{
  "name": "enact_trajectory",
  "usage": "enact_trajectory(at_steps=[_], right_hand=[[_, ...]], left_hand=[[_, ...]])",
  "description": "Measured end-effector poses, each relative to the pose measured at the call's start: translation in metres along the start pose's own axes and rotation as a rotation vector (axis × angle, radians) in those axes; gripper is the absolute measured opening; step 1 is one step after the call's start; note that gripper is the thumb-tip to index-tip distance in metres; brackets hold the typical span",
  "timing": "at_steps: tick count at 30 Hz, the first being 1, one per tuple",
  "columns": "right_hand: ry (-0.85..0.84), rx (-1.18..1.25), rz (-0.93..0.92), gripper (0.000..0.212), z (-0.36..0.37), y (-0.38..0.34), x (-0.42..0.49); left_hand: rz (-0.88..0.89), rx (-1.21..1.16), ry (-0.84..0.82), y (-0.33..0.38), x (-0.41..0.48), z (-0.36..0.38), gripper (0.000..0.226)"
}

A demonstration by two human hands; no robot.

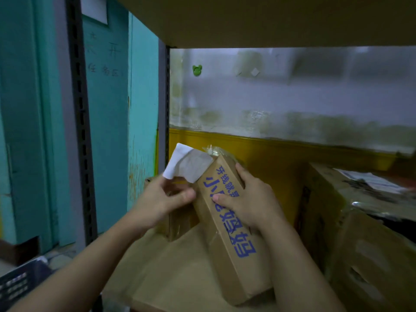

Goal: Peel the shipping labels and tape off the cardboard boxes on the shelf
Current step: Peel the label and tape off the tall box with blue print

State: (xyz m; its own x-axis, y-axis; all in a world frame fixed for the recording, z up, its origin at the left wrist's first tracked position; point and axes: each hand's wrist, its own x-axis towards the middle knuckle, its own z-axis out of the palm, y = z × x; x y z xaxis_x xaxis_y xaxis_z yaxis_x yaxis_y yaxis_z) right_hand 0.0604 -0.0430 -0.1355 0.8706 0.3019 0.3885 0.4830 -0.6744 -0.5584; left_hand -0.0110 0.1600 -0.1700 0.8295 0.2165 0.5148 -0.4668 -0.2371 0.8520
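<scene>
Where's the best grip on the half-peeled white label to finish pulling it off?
The white label by its loose lifted flap, pinched from the left as the left hand does; only its right edge clings to the cardboard box, steadied by the right hand.

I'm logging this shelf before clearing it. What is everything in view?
long box: one, brown with blue print, tilted, centre of the shelf
label: one, white, half peeled at the long box's top end
flat cardboard: one, brown, under the long box
other boxes: at least two, brown, right
clip: one, green, back wall
shelf posts: two, black, left
crate: one, dark, bottom left
left hand: pinches the label
right hand: holds the long box
</scene>
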Motion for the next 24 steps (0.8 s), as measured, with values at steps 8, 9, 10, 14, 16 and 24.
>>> enact_trajectory(at_steps=[8, 9, 10, 14, 16, 24], right_hand=[[-0.009, -0.024, -0.005, 0.108, -0.002, 0.0, 0.0], [-0.009, -0.023, -0.002, 0.108, -0.003, -0.001, 0.0], [-0.011, -0.023, 0.0, 0.108, -0.004, -0.002, 0.001], [-0.041, -0.039, 0.001, 0.108, -0.007, -0.005, 0.002], [-0.042, -0.061, 0.005, 0.107, -0.008, -0.007, 0.002], [-0.075, -0.145, 0.069, 0.065, -0.02, -0.027, -0.003]], left_hand=[[0.125, 0.321, 0.158, 0.003, 0.037, 0.026, 0.061], [0.122, 0.314, 0.158, 0.002, 0.041, 0.026, 0.06], [0.107, 0.301, 0.151, 0.002, 0.044, 0.026, 0.062], [0.104, 0.26, 0.087, 0.009, 0.052, 0.026, 0.054], [0.108, 0.314, 0.03, 0.013, 0.055, 0.028, 0.031], [0.319, 0.655, 0.023, 0.024, 0.068, 0.037, 0.015]])
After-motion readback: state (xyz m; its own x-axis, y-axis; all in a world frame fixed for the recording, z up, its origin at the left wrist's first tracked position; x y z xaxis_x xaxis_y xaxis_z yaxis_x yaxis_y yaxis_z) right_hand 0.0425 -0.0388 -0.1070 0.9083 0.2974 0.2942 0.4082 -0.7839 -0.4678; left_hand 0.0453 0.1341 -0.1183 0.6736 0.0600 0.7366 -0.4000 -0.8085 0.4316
